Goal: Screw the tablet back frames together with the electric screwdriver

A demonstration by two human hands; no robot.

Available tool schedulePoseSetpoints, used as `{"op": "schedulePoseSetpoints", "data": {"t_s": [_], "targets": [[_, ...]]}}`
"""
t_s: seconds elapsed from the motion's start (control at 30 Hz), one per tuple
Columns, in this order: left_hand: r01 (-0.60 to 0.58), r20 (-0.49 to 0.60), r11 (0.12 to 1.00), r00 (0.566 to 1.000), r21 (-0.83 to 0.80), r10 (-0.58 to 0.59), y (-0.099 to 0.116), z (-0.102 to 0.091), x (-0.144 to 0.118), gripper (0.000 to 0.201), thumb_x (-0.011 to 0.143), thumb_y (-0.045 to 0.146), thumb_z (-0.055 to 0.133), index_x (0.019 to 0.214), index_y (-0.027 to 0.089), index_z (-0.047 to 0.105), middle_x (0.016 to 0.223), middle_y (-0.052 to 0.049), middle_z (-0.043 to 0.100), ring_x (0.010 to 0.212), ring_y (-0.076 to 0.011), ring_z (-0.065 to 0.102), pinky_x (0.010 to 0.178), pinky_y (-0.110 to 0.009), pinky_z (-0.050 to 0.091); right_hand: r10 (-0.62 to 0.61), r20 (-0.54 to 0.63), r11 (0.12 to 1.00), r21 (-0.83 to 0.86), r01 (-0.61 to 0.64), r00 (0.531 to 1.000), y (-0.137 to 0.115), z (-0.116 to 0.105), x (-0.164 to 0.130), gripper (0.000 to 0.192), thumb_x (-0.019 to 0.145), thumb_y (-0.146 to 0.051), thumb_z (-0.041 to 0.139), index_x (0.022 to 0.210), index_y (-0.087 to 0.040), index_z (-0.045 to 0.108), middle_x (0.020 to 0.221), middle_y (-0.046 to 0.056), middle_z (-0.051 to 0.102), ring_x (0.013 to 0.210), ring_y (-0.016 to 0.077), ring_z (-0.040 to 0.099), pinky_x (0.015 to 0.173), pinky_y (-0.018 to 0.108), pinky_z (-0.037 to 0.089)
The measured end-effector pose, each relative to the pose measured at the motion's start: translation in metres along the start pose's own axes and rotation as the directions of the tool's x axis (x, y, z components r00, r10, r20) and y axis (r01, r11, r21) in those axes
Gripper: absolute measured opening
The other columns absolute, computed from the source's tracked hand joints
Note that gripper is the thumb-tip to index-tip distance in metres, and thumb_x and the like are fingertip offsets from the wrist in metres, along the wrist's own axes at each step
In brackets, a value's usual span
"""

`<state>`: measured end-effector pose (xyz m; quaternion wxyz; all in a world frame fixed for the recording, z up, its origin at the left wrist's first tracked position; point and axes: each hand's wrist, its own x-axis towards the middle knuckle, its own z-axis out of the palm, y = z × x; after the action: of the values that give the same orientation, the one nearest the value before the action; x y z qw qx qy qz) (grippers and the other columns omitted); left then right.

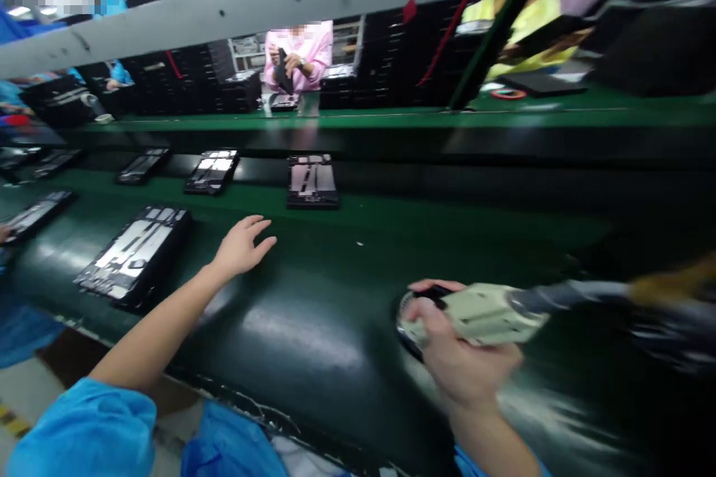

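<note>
Dark green worktop [335, 268], with a pale handheld device gripped on its right side

The right hand [467, 365] is wrapped around the pale handheld device [484, 313], thumb and fingers closed near its front end. Its casing is a creamy, greenish off-white, blocky and angular, with a few small dark marks along the side. The front end, pointing left, is rounded and black with a shiny, light-catching rim, partly covered by the fingers. From the back end a grey cable [582, 293] runs off to the right, where it blurs beside something brownish. The device is over the right-hand part of the worktop; whether it touches the surface I cannot tell.

The left hand [243, 246] is held over the worktop with its fingers loosely spread and its grip wide, holding nothing. Near it on the left lies a thick black unit [134, 250] with silvery panels on its face. Just beyond the hand, slightly right, a thinner unit [313, 180] lies flat, and others like it form a row towards the left. At the left edge, another person's hand [4, 233] is at one more unit [39, 215].

Farther back, past a green ledge [380, 118], a person in pink [321, 52] holds a dark object [283, 74] beside black stacks [369, 63].
</note>
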<state>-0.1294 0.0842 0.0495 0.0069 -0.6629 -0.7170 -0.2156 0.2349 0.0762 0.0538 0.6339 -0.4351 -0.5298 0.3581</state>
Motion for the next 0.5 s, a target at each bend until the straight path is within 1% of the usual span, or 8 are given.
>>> {"op": "schedulePoseSetpoints", "data": {"t_s": [0.07,0.1,0.17,0.2,0.27,0.3,0.37,0.5], "targets": [[0.157,-0.052,0.986,0.987,0.057,-0.155,-0.046,-0.05,-0.024,0.05,0.096,0.054,0.056,0.131,0.021,0.069,0.138,-0.01,0.066,0.129,-0.0263,0.061,0.113,-0.039,0.047,0.025,-0.024,1.0,0.005,-0.025,0.999,0.0,-0.001,0.003,0.021,0.077,-0.036,0.083,0.091,-0.024,0.072,0.072,0.004,0.068,0.054,0.0192,0.062,0.053,0.038,0.056],[0.259,-0.093,0.962,0.963,0.087,-0.251,-0.07,-0.078,-0.034,0.049,0.095,0.053,0.054,0.127,0.019,0.071,0.134,-0.012,0.068,0.128,-0.0281,0.061,0.114,-0.041,0.046,0.03,-0.038,0.999,0.023,-0.029,0.999,0.0,0.0,0.003,0.021,0.075,-0.037,0.085,0.089,-0.026,0.073,0.074,0.005,0.069,0.054,0.0202,0.062,0.053,0.041,0.055],[0.474,-0.175,0.87,0.876,0.137,-0.45,-0.117,-0.129,-0.053,0.046,0.092,0.05,0.054,0.113,0.014,0.074,0.125,-0.017,0.07,0.128,-0.0346,0.059,0.111,-0.047,0.045,0.028,-0.057,0.997,0.071,-0.024,0.998,-0.003,0.002,0.004,0.023,0.071,-0.035,0.088,0.086,-0.028,0.073,0.077,0.008,0.07,0.054,0.0221,0.062,0.052,0.045,0.053],[0.567,-0.185,0.81,0.82,0.148,-0.541,-0.138,-0.151,-0.062,0.044,0.089,0.05,0.056,0.102,0.013,0.075,0.112,-0.018,0.072,0.121,-0.0379,0.062,0.105,-0.049,0.048,0.024,-0.06,0.996,0.087,-0.018,0.998,-0.004,0.004,0.004,0.023,0.07,-0.034,0.089,0.085,-0.028,0.073,0.078,0.009,0.07,0.054,0.0229,0.062,0.052,0.046,0.052],[0.696,-0.139,0.703,0.718,0.145,-0.682,-0.172,-0.181,-0.078,0.042,0.084,0.052,0.059,0.08,0.013,0.074,0.082,-0.015,0.071,0.098,-0.0379,0.068,0.088,-0.047,0.053,0.009,-0.05,0.994,0.107,-0.004,0.999,-0.007,0.006,0.004,0.024,0.069,-0.033,0.09,0.085,-0.028,0.073,0.079,0.01,0.07,0.053,0.0237,0.062,0.051,0.048,0.051],[0.73,-0.096,0.67,0.682,0.134,-0.725,-0.184,-0.19,-0.085,0.043,0.082,0.054,0.06,0.074,0.013,0.072,0.072,-0.012,0.068,0.087,-0.0347,0.068,0.081,-0.043,0.053,0.002,-0.041,0.994,0.105,0.003,0.999,-0.007,0.006,0.004,0.023,0.07,-0.032,0.089,0.085,-0.028,0.072,0.079,0.01,0.07,0.053,0.0238,0.062,0.051,0.048,0.051],[0.76,0.005,0.642,0.645,0.098,-0.764,-0.201,-0.196,-0.096,0.044,0.081,0.055,0.061,0.068,0.014,0.07,0.064,-0.007,0.065,0.074,-0.0272,0.065,0.07,-0.035,0.05,-0.011,-0.027,0.997,0.072,0.013,1.0,-0.005,0.006,0.005,0.02,0.072,-0.03,0.087,0.085,-0.027,0.071,0.079,0.009,0.07,0.054,0.0235,0.063,0.052,0.047,0.052],[0.759,0.104,0.65,0.644,0.029,-0.758,-0.214,-0.192,-0.105,0.042,0.083,0.054,0.061,0.068,0.015,0.068,0.061,-0.002,0.064,0.065,-0.0186,0.058,0.06,-0.025,0.043,0.009,-0.032,1.0,-0.002,-0.009,0.999,0.001,0.002,0.007,0.016,0.077,-0.031,0.083,0.084,-0.023,0.071,0.074,0.007,0.069,0.056,0.0217,0.064,0.055,0.043,0.055]]}}
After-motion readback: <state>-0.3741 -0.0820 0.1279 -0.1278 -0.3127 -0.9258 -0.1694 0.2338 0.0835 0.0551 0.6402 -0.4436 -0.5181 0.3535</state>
